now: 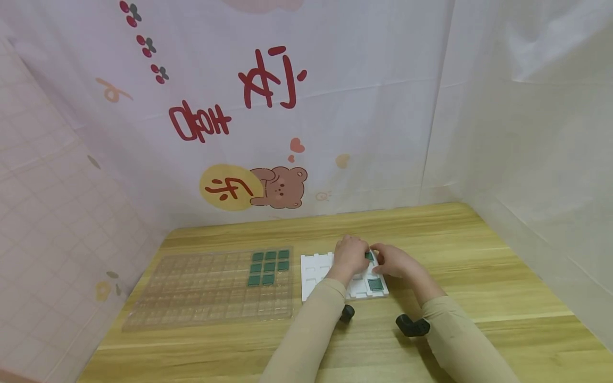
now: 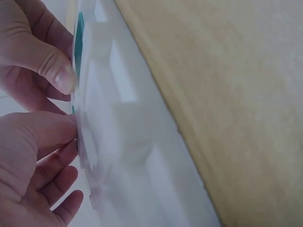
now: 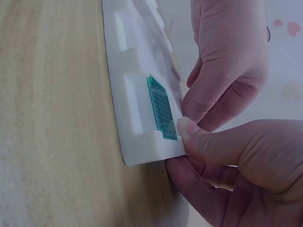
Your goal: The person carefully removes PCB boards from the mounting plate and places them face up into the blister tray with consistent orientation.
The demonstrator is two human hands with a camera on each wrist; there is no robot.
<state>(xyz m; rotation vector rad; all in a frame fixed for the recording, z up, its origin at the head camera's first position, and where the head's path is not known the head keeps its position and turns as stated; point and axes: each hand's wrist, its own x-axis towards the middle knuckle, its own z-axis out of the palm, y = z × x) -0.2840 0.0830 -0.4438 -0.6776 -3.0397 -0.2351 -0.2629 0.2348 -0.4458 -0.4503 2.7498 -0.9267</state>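
Observation:
A white slotted tray lies on the table in front of me, with one green tile in its near right corner slot. At the far right corner another green tile shows between my hands. My left hand reaches over the tray from the left, its thumb and curled fingertips pinching at this far tile's edge. From the right, my right hand grips the tray's right edge, thumb at the rim beside the near tile. Part of the far tile is hidden behind the fingers.
To the left lies a wide clear plastic tray with many pockets, several green tiles in its far right part. Black wrist mounts hang under the sleeves, close over the wooden table. A printed cloth stands behind.

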